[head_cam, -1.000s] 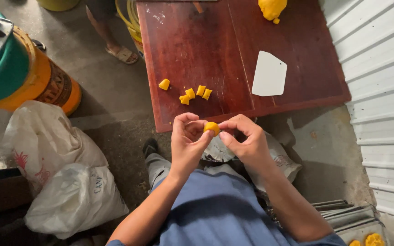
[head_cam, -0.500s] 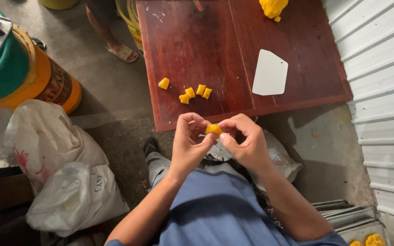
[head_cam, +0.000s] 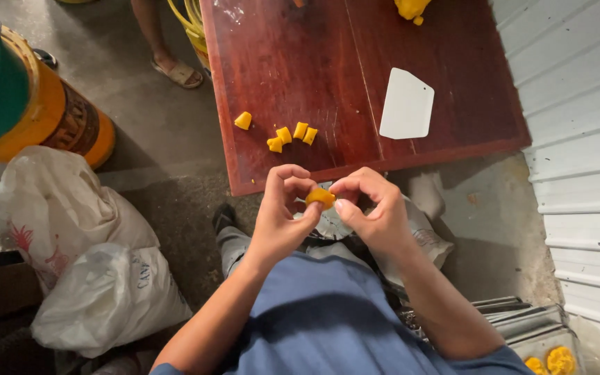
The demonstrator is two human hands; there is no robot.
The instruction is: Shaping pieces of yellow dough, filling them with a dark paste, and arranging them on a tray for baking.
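- Overhead, the head camera looked down on the person's two bare hands, raised together just off the near edge of a dark red wooden table (head_cam: 293,62).
- Left hand (head_cam: 280,219): fingers curled in, thumb and fingertips pinched on the left side of a small yellow-orange dough piece (head_cam: 320,198).
- Right hand (head_cam: 375,214): fingers likewise curled, thumb and forefinger pressed on the right side of the same piece. Both hands were closed narrowly around it.
- Dough piece sat between the two sets of fingertips, above the person's lap and clear of the tabletop, not touching it.
- On the table near its front edge: a cluster of three cut yellow pieces (head_cam: 292,135) lying close together, with one more single cut piece (head_cam: 243,121) a little apart to their left.
- White flat scraper card (head_cam: 407,104) lay on the table to the right of the cluster, well apart from it.
- Larger yellow dough lump (head_cam: 411,8) sat at the far edge of the table, partly cut off by the frame.
- Floor at left: white plastic sacks (head_cam: 85,264) and an orange drum (head_cam: 57,118).
- Another person's sandalled foot (head_cam: 175,69) stood beyond the table's left corner.
- Corrugated white wall (head_cam: 578,125) ran along the right.
- Metal tray (head_cam: 522,323) with yellow pieces showed at bottom right.
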